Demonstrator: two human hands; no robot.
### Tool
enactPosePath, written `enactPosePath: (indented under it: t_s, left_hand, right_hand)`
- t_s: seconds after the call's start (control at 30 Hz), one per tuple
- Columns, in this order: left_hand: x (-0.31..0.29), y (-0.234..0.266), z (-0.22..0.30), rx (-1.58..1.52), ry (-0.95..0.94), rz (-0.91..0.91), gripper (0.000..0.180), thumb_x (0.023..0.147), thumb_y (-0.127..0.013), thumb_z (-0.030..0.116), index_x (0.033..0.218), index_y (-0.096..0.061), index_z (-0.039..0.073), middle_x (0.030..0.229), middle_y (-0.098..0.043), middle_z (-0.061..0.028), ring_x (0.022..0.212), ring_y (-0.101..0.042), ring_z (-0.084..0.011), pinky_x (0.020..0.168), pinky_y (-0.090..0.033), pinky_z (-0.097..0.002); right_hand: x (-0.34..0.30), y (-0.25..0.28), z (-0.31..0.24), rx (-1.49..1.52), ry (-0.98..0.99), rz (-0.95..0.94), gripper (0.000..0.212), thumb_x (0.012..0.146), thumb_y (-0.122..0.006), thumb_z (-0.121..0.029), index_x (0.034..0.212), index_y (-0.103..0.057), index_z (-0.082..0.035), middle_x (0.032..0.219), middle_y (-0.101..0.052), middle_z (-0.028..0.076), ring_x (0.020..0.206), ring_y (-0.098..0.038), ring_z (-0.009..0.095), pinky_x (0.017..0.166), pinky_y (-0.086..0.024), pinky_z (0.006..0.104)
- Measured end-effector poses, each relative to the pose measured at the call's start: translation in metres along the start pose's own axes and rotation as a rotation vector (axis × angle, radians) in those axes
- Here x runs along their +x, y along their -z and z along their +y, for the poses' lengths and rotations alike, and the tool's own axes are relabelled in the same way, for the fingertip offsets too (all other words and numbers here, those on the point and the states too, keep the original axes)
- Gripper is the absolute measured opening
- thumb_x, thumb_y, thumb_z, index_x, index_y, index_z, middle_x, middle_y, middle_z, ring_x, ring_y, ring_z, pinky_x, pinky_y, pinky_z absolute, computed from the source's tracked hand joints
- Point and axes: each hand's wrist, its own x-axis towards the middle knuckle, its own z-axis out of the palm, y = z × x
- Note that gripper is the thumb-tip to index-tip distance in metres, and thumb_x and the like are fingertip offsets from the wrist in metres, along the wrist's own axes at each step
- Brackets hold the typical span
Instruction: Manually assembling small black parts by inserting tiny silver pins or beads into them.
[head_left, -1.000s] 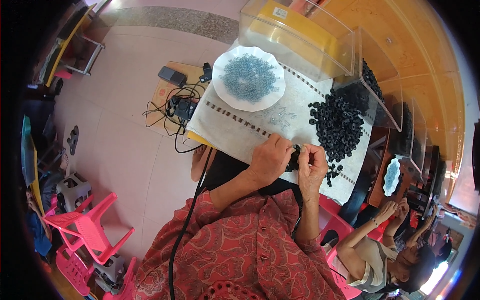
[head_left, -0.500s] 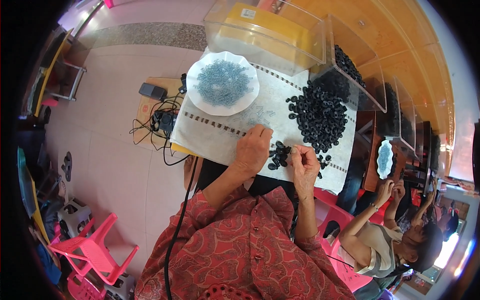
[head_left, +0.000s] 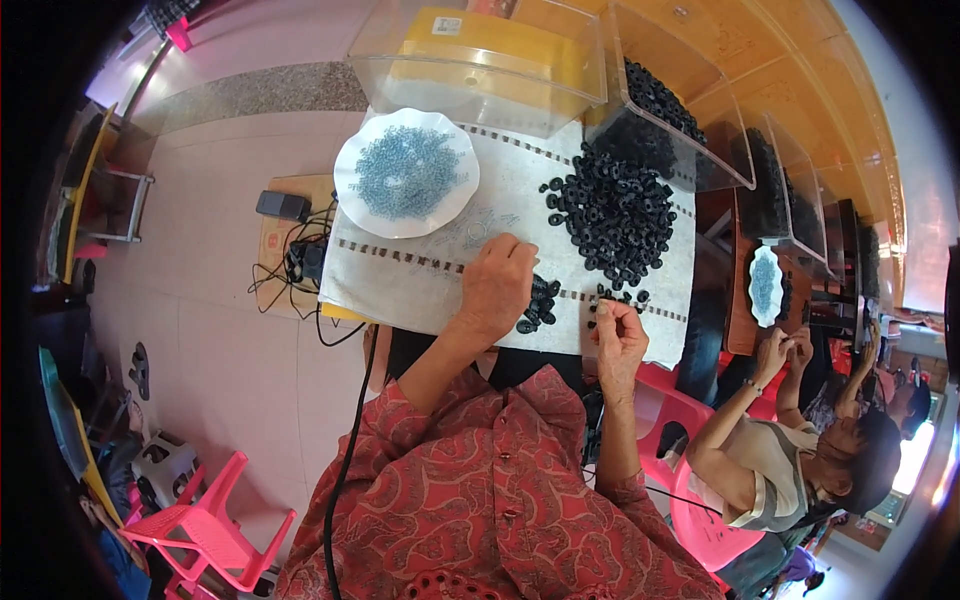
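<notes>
My left hand (head_left: 497, 287) is closed, fingers curled down over the white cloth beside a small heap of black ring-like parts (head_left: 541, 304). Whatever its fingertips hold is hidden. To the right, my right hand (head_left: 621, 343) has thumb and forefinger pinched together next to a few loose black parts; anything between them is too small to make out. Beyond it lies a large pile of black parts (head_left: 620, 215). A scalloped white plate (head_left: 350, 207) holds many small clear bluish pieces (head_left: 408, 170). Similar clear pieces (head_left: 480, 232) are scattered on the cloth beyond my left hand.
Clear plastic bins (head_left: 480, 95) line the table's far side; one at right contains black parts (head_left: 660, 100). Cables and a black adapter (head_left: 284, 206) rest on a board at left. A black cord (head_left: 345, 455) hangs over my front. A person (head_left: 770, 460) works at right; pink chairs (head_left: 215, 525) stand nearby.
My right hand has moved right, away from the small heap, to the loose black parts. My left hand stays by the heap. The whole view has shifted, moving the table leftward in the picture.
</notes>
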Motion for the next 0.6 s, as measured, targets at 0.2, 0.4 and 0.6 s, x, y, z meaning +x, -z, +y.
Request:
enactPosePath:
  t_s: [0.2, 0.4, 0.6]
  left_hand:
    - [0.035, -0.023, -0.002, 0.064, 0.033, -0.063, 0.009, 0.08, -0.066, 0.01, 0.085, -0.063, 0.003, 0.089, -0.056, -0.0119, 0.089, -0.058, -0.0301, 0.07, -0.052, -0.0405]
    - [0.056, -0.035, 0.006, 0.121, 0.038, -0.161, 0.014, 0.076, -0.07, 0.012, 0.087, -0.064, 0.004, 0.089, -0.055, -0.0128, 0.088, -0.059, -0.0312, 0.07, -0.05, -0.0418]
    - [0.055, -0.045, -0.003, 0.201, -0.042, -0.185, 0.015, 0.075, -0.07, 0.01, 0.082, -0.06, 0.003, 0.088, -0.052, -0.0137, 0.087, -0.057, -0.0321, 0.069, -0.049, -0.0422]
  right_hand:
    - [-0.002, -0.007, 0.01, -0.023, 0.075, -0.021, 0.011, 0.093, -0.063, -0.013, 0.091, -0.062, -0.002, 0.072, -0.054, -0.004, 0.062, -0.047, 0.003, 0.055, -0.039, 0.0195]
    - [-0.002, -0.01, 0.015, -0.042, 0.093, -0.012, 0.01, 0.092, -0.063, -0.011, 0.089, -0.062, -0.002, 0.071, -0.052, -0.005, 0.062, -0.044, 0.003, 0.056, -0.038, 0.0201]
    - [-0.003, -0.012, 0.018, -0.065, 0.113, -0.018, 0.011, 0.092, -0.064, -0.011, 0.087, -0.062, -0.001, 0.074, -0.052, -0.004, 0.063, -0.043, 0.004, 0.057, -0.037, 0.02]
